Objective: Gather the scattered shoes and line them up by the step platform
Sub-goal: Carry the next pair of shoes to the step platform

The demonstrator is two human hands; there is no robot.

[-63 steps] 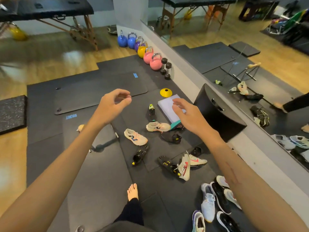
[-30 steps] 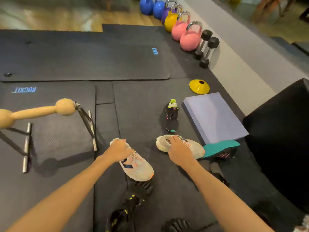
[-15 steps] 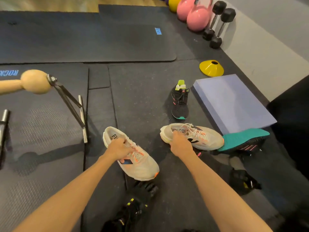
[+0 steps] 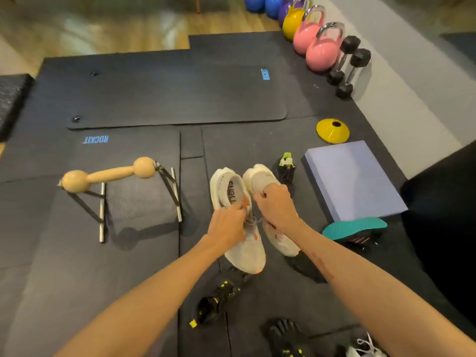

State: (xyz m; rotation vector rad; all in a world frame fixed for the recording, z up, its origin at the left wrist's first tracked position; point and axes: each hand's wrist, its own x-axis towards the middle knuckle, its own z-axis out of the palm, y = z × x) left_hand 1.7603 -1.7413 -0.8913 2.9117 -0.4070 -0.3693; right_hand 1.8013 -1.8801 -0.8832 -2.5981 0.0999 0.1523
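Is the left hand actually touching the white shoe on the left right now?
Touching. The head view shows the left hand with its fingers curled over the tongue and laces of the left white shoe; no gap is visible between them.

Single head cam, fwd-down, close over hands (image 4: 247, 215), wide-angle.

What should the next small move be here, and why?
Probably carry the pair toward the lavender platform and set it down alongside. The left hand grips one cream shoe, the right hand the other cream shoe, both held side by side.
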